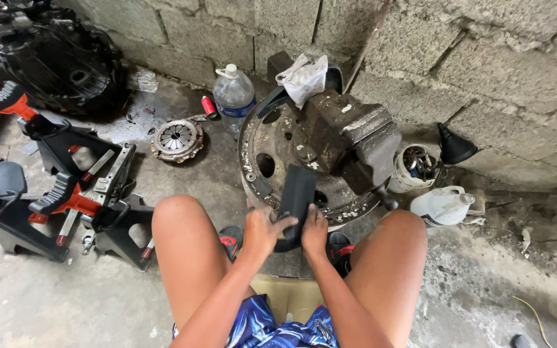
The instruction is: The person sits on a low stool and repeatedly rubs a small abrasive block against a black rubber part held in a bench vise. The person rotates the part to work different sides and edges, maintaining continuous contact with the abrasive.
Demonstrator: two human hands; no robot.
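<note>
— Inspector: State of the hands?
— Assistant: Left hand (262, 231) and right hand (315, 231) both grip the black flat part (294, 196), frame centre.
— Inspector: Orientation?
— Assistant: Long axis runs upward, away from the hands, toward the rusty vise (349, 138) on the wheel rim (259, 138).

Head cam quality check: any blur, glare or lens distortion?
Head view: soft even daylight, no hard shadows; both hands, left hand and right hand, and the flat black plastic part they grip are sharp; mild glare on the clear plastic water bottle; wide-angle bending at the edges.
</note>
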